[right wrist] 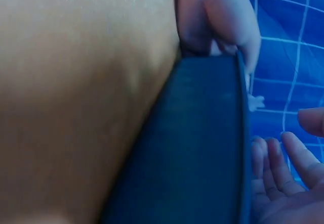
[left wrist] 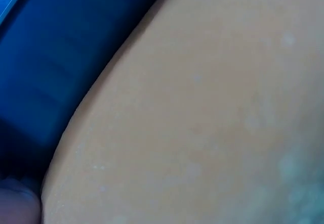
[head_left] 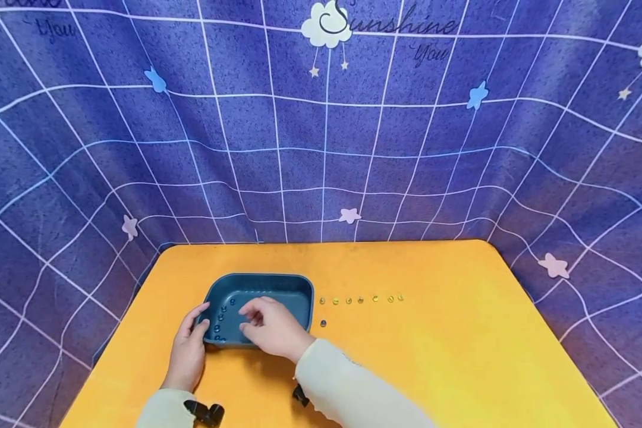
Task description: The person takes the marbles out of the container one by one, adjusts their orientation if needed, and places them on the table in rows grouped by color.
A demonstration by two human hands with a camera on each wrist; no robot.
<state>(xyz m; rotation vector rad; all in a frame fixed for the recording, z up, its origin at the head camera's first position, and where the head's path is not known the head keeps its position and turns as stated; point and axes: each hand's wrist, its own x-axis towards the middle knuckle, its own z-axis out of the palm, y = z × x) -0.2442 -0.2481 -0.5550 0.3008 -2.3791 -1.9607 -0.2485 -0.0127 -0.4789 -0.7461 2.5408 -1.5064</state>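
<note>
A dark teal rectangular tray [head_left: 278, 278] sits on the yellow table. My left hand [head_left: 189, 353] holds its left rim between thumb and fingers; the right wrist view also shows this hand [right wrist: 220, 16] at the tray wall [right wrist: 202, 133]. Above the tray's inside is my right hand [head_left: 278, 330], bent at the fingers, with thumb and fingers [right wrist: 293, 166] apart and nothing visible between them. Several small dark glass beads [head_left: 221, 317] lie along the tray's left side. Just right of the tray, one dark bead [head_left: 323, 323] rests on the table.
Several yellowish clear beads [head_left: 349, 301] form a row on the table [head_left: 460, 356], right of the tray. A blue-purple curtain [head_left: 321, 131] with a grid pattern surrounds the table's back and sides. The left wrist view holds mostly blurred close surfaces.
</note>
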